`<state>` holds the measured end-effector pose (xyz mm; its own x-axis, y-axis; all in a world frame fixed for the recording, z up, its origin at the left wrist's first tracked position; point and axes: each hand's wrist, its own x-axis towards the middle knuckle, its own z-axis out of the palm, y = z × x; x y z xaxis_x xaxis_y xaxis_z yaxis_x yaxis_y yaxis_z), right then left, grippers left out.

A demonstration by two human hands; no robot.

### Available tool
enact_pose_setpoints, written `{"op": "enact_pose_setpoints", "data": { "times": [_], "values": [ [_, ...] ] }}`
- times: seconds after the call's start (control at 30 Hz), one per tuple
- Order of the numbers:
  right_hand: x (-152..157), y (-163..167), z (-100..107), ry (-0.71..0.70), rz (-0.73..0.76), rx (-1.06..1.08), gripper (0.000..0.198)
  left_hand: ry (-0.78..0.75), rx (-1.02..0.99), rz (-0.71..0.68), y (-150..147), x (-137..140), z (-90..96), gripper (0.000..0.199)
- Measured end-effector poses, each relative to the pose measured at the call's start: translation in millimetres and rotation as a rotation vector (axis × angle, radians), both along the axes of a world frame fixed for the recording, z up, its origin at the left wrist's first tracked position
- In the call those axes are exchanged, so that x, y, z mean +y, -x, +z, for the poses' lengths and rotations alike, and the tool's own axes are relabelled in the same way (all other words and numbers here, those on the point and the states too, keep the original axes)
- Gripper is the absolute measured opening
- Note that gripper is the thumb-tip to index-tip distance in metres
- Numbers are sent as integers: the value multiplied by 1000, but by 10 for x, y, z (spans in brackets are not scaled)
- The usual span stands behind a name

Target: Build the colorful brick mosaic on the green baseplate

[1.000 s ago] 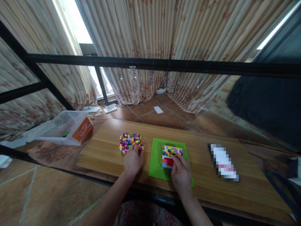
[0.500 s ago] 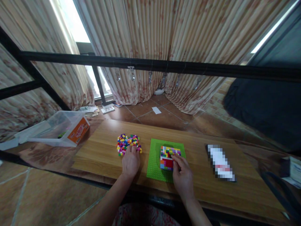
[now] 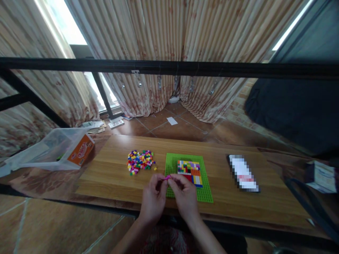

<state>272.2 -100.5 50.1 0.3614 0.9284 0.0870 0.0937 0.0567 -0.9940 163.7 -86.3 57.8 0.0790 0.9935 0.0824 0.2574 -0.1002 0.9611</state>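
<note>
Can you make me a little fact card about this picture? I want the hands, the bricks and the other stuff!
Left hand: holds a small pink piece
Right hand: holds the same pink piece
Loose bricks: many colours, piled on the wooden table
Brick build: many colours, on the green baseplate
Right of baseplate: a pixelated object, too blurred to name
Left of table: clear bin with an orange label
</note>
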Motion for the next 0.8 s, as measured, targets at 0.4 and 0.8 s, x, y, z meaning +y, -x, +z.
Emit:
{"op": "enact_pose_setpoints", "data": {
  "times": [0.4,0.8],
  "values": [
    [-143,-182,-54,-15,14,8,16,340,-365,-124,-82,26,-88,32],
    [12,-799,-131,87,-177,-270,22,-83,144,19,324,382,-295,17]
  ]
}}
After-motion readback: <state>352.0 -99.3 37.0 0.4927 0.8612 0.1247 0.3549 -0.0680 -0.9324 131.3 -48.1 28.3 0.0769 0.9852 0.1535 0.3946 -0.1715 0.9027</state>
